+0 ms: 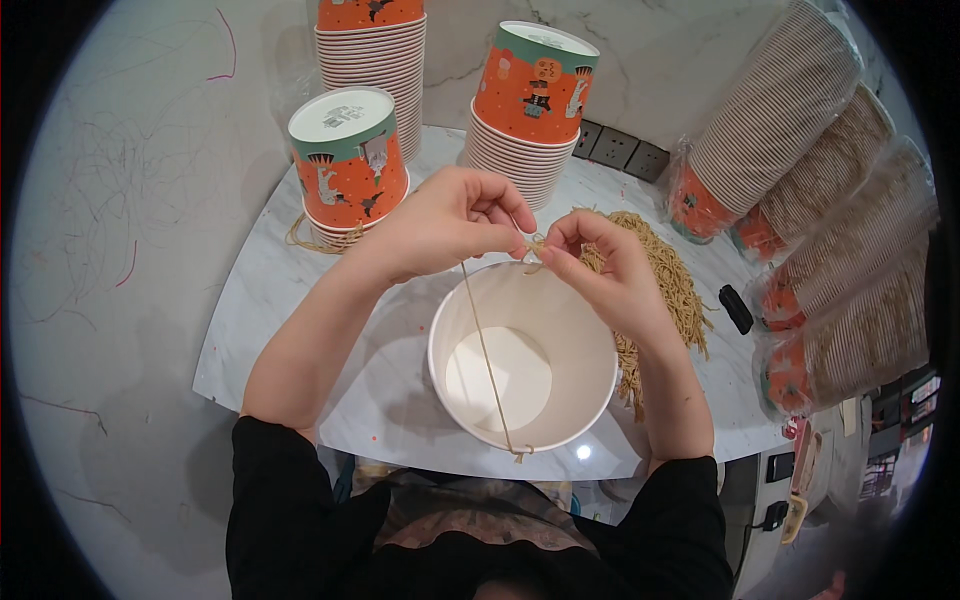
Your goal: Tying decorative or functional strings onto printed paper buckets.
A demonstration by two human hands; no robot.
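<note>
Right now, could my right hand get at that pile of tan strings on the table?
Probably yes: the right hand hovers right beside the pile of strings, with nothing between them, though its fingers are pinching the string stretched across the white cup.

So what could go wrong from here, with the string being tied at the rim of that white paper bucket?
1. The white paper bucket hangs over the table edge toward the person; a tug on the string might tip it off.
2. Both the left hand and right hand pinch the string at the far rim, so nothing steadies the bucket.
3. The loose pile of strings lies beside the right hand and could snag.
</note>
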